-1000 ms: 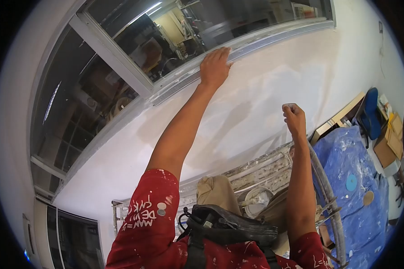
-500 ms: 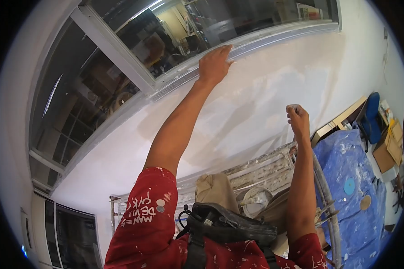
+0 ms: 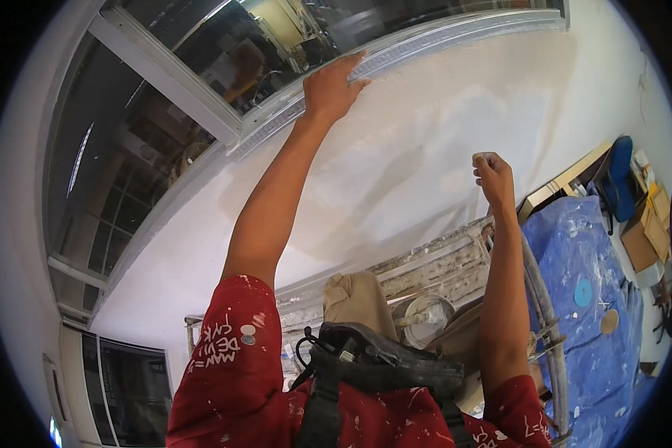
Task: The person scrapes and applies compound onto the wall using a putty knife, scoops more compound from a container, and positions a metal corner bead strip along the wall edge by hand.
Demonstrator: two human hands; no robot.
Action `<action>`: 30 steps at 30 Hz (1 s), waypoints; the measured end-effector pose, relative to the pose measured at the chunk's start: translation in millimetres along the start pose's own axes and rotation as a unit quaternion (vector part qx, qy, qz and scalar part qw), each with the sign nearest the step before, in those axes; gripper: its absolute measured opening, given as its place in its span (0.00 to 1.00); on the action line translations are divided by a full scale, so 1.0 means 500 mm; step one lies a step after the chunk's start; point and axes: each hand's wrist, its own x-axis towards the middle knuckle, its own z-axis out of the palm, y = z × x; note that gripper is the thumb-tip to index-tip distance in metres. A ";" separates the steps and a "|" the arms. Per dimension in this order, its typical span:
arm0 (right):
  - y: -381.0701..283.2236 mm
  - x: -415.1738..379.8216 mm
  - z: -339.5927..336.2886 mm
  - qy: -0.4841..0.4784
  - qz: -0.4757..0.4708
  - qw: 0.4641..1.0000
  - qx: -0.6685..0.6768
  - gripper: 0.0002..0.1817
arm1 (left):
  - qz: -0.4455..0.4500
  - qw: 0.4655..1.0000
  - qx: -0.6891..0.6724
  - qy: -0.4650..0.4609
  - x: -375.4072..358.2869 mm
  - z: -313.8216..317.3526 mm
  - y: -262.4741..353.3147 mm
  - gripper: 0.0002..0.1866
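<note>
Along the lower edge of the window frame runs a long perforated metal corner bead [image 3: 425,51]. My left hand [image 3: 331,91] is on it, fingers over the top and thumb below, pinching its edge. Beneath the bead is the plastered wall [image 3: 396,142], with damp-looking beige and grey patches. My right hand [image 3: 494,179] is raised before the wall, lower and to the right, with its fingers curled closed. Whatever those fingers hold, if anything, is hidden.
Below me is a plaster-stained scaffold platform [image 3: 433,261] with a curved metal rail [image 3: 539,299]. A bucket [image 3: 428,317] stands near my legs. A black bag [image 3: 381,358] hangs at my waist. To the right lie a blue sheet [image 3: 567,246], cardboard boxes [image 3: 644,240] and a blue chair [image 3: 620,168].
The view has shifted, so the window and wall sit slightly higher and further left. My left hand stays on the corner bead, and my right hand keeps its closed shape.
</note>
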 end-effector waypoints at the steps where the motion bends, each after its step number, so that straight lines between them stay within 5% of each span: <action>1: 0.000 0.000 0.002 0.001 -0.006 1.000 -0.003 0.15 | 0.001 1.000 0.004 0.004 -0.002 0.000 -0.001 0.30; 6: 0.006 0.002 0.002 -0.014 -0.004 1.000 -0.014 0.16 | 0.025 0.999 0.020 0.033 -0.004 0.005 -0.007 0.30; 10: 0.011 0.004 -0.003 -0.023 0.001 1.000 -0.008 0.16 | -0.034 0.998 -0.001 -0.047 0.006 -0.040 0.018 0.28; 18: 0.018 0.009 0.006 -0.050 -0.001 0.998 -0.031 0.15 | 0.031 0.997 0.005 0.073 -0.015 0.019 -0.004 0.27; 30: 0.021 0.004 0.010 -0.041 -0.026 0.998 -0.040 0.19 | 0.016 0.997 0.028 0.067 -0.020 0.021 0.006 0.28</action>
